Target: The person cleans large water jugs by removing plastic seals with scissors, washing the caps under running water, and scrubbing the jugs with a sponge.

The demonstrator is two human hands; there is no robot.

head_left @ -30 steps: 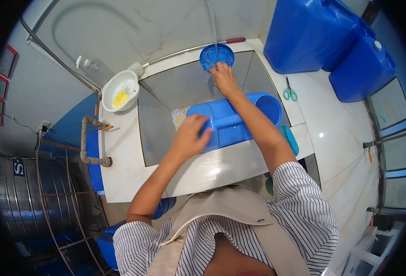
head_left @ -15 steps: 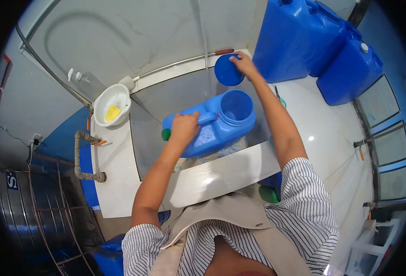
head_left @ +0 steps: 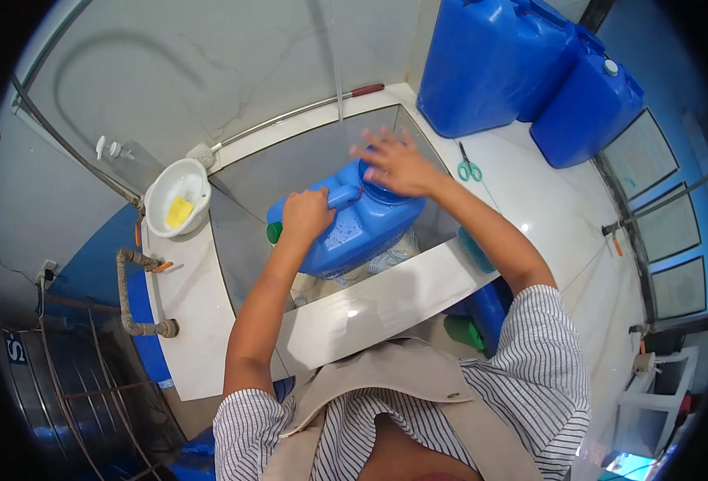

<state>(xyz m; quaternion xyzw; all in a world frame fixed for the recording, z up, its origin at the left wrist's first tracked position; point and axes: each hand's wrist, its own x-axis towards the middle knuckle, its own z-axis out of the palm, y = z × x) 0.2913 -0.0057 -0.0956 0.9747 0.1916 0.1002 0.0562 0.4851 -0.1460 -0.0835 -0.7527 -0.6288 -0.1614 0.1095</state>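
Observation:
A blue jug (head_left: 362,240) lies tilted in the grey sink (head_left: 242,180), its wide mouth to the right. My left hand (head_left: 306,215) is closed around the jug's handle (head_left: 343,196). Over the mouth, my right hand (head_left: 398,164) is spread flat, its fingers slightly blurred by motion. Dark blue shows under that palm; whether it is the round blue lid or the jug's opening I cannot tell. A small green cap (head_left: 274,232) sits at the jug's left end. Below the jug, pale round items (head_left: 398,255) are partly hidden.
A white basin (head_left: 198,192) with a yellow sponge (head_left: 179,212) stands left of the sink. Behind lies a long-handled brush (head_left: 290,120). Teal-handled scissors (head_left: 469,170) and large blue jerrycans (head_left: 482,76) are on the right counter. A thin water stream (head_left: 338,76) falls at the back.
My right hand has brought the blue lid down and left to the jug's mouth, and its fingers have spread from their grip. My left hand keeps hold of the handle. The view has shifted slightly.

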